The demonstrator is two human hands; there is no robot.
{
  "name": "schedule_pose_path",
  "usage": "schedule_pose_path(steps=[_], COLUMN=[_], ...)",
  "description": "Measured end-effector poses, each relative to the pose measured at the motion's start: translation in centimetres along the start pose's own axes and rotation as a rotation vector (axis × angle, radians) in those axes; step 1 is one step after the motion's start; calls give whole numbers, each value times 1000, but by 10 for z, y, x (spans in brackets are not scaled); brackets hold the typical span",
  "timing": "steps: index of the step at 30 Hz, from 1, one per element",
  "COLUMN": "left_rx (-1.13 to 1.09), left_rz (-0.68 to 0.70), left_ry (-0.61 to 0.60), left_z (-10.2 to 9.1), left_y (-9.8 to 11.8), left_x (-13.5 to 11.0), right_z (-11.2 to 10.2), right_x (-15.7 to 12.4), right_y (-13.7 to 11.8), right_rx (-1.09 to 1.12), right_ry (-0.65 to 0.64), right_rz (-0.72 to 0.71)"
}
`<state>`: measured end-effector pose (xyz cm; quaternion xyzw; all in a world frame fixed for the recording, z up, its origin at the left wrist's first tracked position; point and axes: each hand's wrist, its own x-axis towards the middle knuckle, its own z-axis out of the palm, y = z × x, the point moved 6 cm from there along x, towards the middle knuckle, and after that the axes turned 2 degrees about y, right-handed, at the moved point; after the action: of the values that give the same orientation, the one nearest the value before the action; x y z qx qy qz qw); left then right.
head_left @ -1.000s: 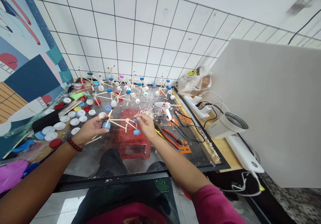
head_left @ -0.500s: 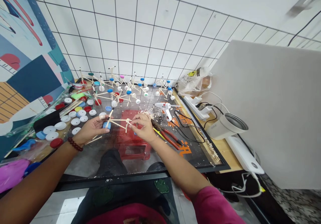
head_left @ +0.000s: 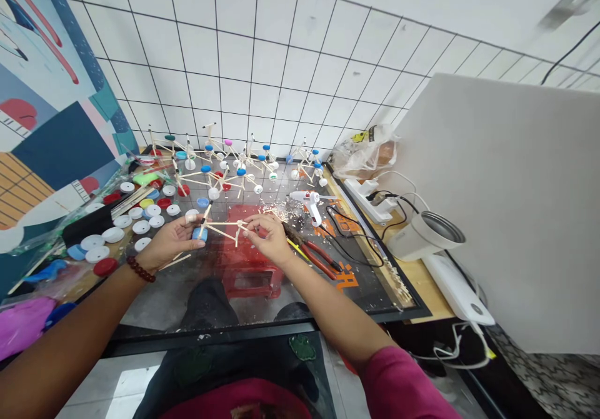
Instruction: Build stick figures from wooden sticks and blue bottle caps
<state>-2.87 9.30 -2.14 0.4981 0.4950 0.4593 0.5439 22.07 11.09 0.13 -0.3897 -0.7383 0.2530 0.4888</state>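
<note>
Stick frame (head_left: 224, 225) is held between both hands, over the near-middle of the counter (head_left: 162, 309). Left hand (head_left: 173, 241) has thumb and fingers pinched on its left end, at the blue cap (head_left: 200, 234). White cap (head_left: 191, 217) shows at those same fingers; can't tell if it's fixed to the frame. Right hand (head_left: 266, 236) has its fingertips closed on the right end, just beside the stick joint; exact contact is partly hidden by the fingers.

Handling, my read: very light, sticks stiff along their length but easy to snap sideways. Joints look like the weak spot, a twist could pop one. Caps are likely smooth hard plastic, a bit slippery. Best hold: light pinch on the long sticks near a joint, or on the cap rim; don't squeeze mid-span.

Around it: loose caps (head_left: 113, 236) left, similar stick-and-cap models (head_left: 241, 172) on the far side, glue gun (head_left: 307, 203) far right of the right hand, red-handled pliers (head_left: 321, 257) just right of that wrist.
</note>
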Motion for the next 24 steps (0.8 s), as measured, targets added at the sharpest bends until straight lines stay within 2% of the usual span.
schedule_pose_path(steps=[9, 18, 24], left_rx=[23, 72, 54], left_rz=[17, 107, 101], left_ry=[1, -19, -31], left_z=[-3, 0, -2], left_y=[-1, 5, 1], left_x=[1, 1, 3], right_z=[2, 3, 3], right_x=[-2, -1, 0], right_y=[2, 4, 3], right_rx=[-2, 43, 59], right_ry=[17, 19, 27], right_rz=[30, 62, 74])
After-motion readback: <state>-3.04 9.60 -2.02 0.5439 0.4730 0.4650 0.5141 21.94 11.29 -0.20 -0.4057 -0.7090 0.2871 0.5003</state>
